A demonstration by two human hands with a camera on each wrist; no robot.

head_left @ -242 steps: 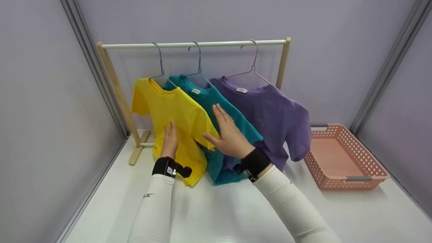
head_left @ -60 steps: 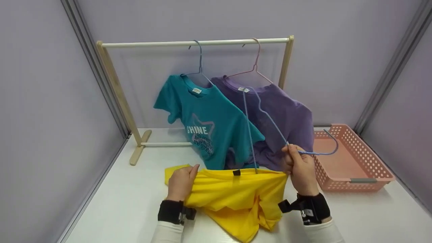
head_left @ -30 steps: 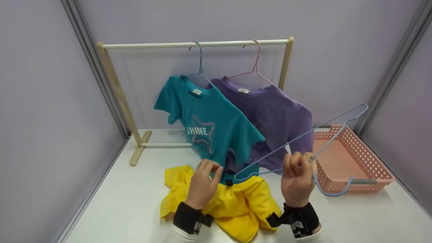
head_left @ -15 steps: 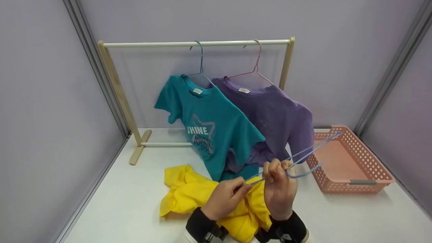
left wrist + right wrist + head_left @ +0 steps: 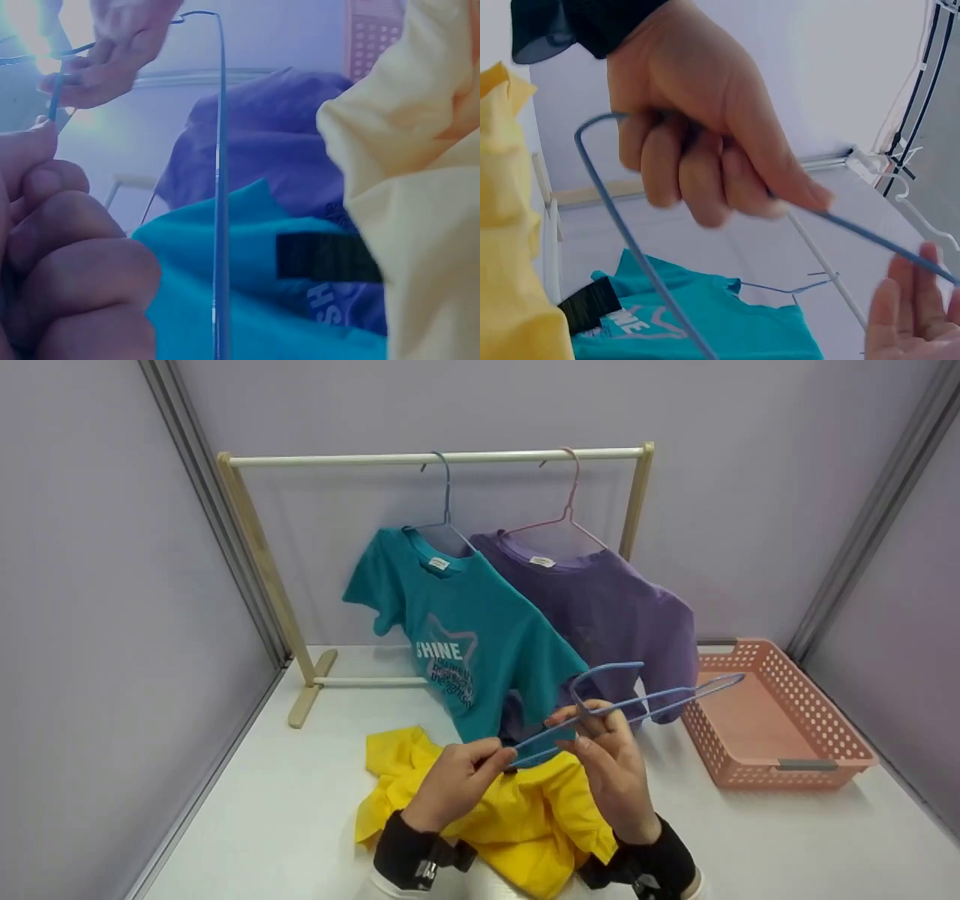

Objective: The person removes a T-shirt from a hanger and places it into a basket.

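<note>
Both hands hold a bare blue wire clothes hanger [image 5: 646, 698] above a yellow T-shirt [image 5: 532, 817]. My left hand [image 5: 454, 780] pinches one end of it, thumb on top and fingers curled, as the right wrist view also shows. Near the hook, my right hand [image 5: 619, 784] holds the wire loosely between thumb and fingers. The hook points up and right, and the far end overlaps the basket. The shirt lies crumpled on the table, partly hidden by both hands. In the left wrist view the hanger's wire [image 5: 220, 187] crosses in front of the hung shirts.
Behind stands a wooden garment rack [image 5: 337, 460] with a white rail. A teal T-shirt [image 5: 465, 607] hangs on a blue hanger and a purple T-shirt [image 5: 600, 600] on a pink one. A pink perforated basket [image 5: 817, 712] sits at right on the white table [image 5: 277, 810].
The yellow shirt came off the rack, and its hanger was pulled out of it. The left hand let go of the shirt and took the hanger's end; the hanger has since turned, hook up.
</note>
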